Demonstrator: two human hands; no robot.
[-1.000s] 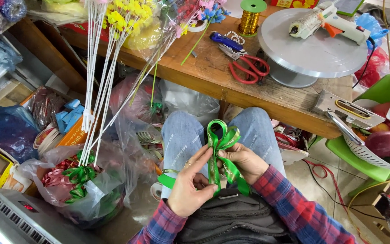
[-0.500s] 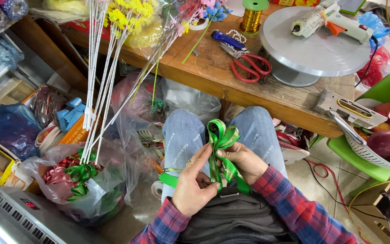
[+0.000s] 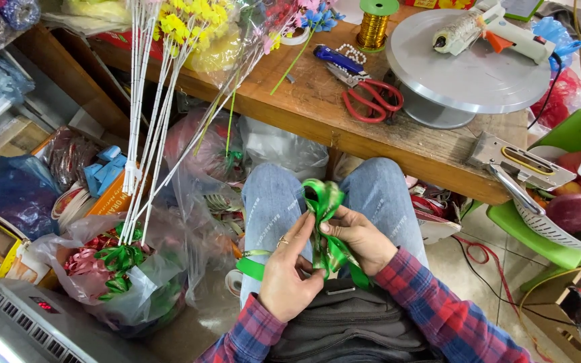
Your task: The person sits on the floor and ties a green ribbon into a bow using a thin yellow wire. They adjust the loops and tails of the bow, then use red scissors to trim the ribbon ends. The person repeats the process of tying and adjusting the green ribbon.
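Right now my left hand (image 3: 290, 279) and right hand (image 3: 358, 235) both pinch the green ribbon (image 3: 324, 208) over my knees. Red scissors (image 3: 371, 101) lie on the tabletop (image 3: 317, 114).

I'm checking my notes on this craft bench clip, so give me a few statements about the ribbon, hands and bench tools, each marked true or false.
1. Both hands hold a green ribbon over the lap. True.
2. The left hand wears a ring. True.
3. The scissors have blue handles. False: they are red.
4. The glue gun lies on the floor. False: it rests on the round grey turntable.
5. The right hand is empty. False: its fingers pinch the ribbon.
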